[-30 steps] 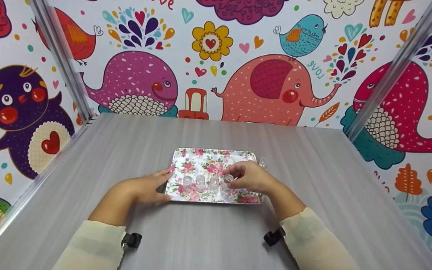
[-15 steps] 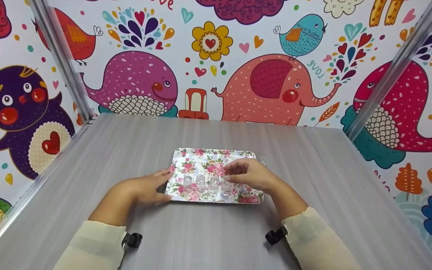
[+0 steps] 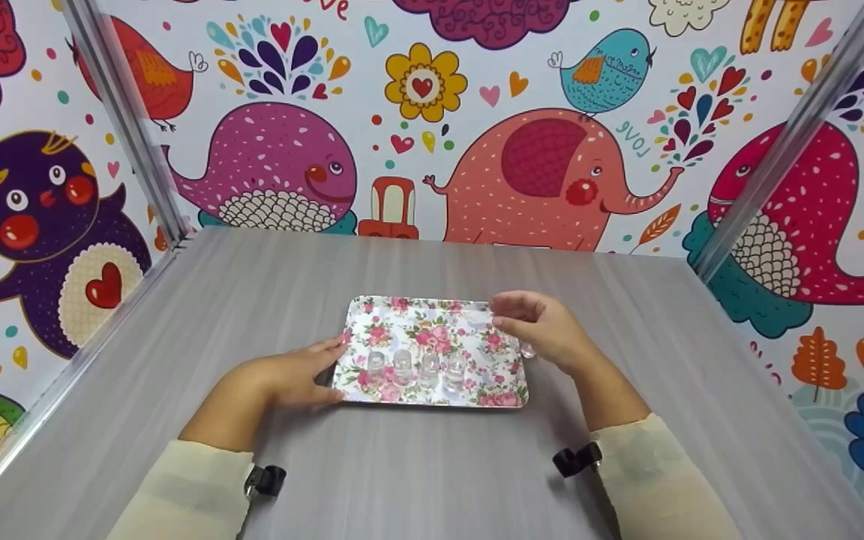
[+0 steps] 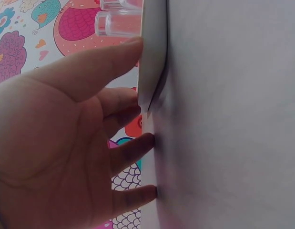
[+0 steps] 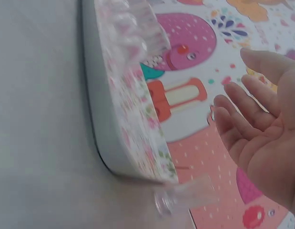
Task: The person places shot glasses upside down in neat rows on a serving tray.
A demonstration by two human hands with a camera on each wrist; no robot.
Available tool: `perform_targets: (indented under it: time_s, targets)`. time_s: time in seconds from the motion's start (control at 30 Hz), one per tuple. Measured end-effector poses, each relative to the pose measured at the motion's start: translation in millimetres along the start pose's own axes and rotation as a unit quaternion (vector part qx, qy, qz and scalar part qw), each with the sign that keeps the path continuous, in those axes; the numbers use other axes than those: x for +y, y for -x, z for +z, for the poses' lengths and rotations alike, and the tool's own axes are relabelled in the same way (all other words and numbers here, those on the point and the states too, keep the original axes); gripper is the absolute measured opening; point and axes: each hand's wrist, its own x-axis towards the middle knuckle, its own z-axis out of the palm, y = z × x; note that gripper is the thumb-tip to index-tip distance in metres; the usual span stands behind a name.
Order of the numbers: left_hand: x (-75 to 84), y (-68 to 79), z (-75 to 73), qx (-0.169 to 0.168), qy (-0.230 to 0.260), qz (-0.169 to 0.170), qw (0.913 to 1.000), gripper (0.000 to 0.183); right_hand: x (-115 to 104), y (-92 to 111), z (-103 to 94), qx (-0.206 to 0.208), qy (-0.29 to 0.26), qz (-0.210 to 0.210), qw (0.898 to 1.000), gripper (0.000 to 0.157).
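Note:
A row of several small clear glasses (image 3: 402, 367) stands on a floral tray (image 3: 394, 319). My left hand (image 3: 293, 379) touches the tray's left edge. In the left wrist view, its thumb and a finger meet the rim while the other fingers (image 4: 133, 195) reach toward the tabletop. My right hand (image 3: 552, 330) hovers over the tray's right edge, fingers loosely bent and holding nothing. Below it, another clear glass (image 5: 185, 194) stands on the table just off the tray, mostly hidden by the hand in the head view.
The grey wood-grain table (image 3: 417, 472) extends around the tray. Walls printed with cartoon animals (image 3: 529, 180) enclose its back and sides, with metal posts (image 3: 132, 127) at the corners. A dark camera clip (image 3: 578, 457) sits at the right sleeve.
My right hand has let go of the rightmost glass in the row and moved right and away, to the tray's right edge. The left hand and the tray have stayed put.

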Motion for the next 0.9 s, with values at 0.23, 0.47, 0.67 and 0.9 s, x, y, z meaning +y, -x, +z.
perform_targets:
  time_s: [0.23, 0.47, 0.67, 0.9]
  targets:
    - [1.1, 0.4, -0.1, -0.002, -0.001, -0.003, 1.0000, 0.088, 11, 2, -28.1, 0.042, 0.002, 0.009, 0.999, 0.041]
    - [2.5, 1.3, -0.6, -0.006, -0.006, -0.013, 0.9999, 0.089, 23, 7, -48.5, 0.055, -0.004, 0.035, 0.998, 0.050]
    - [2.4, 1.2, -1.0, -0.005, -0.005, -0.009, 0.9999, 0.089, 34, 9, -57.7, 0.047, 0.014, 0.068, 0.996, 0.054]
    - [2.5, 1.4, -1.2, -0.009, -0.007, -0.008, 0.9999, 0.088, 49, 8, -55.7, 0.013, -0.005, 0.099, 0.995, 0.055]
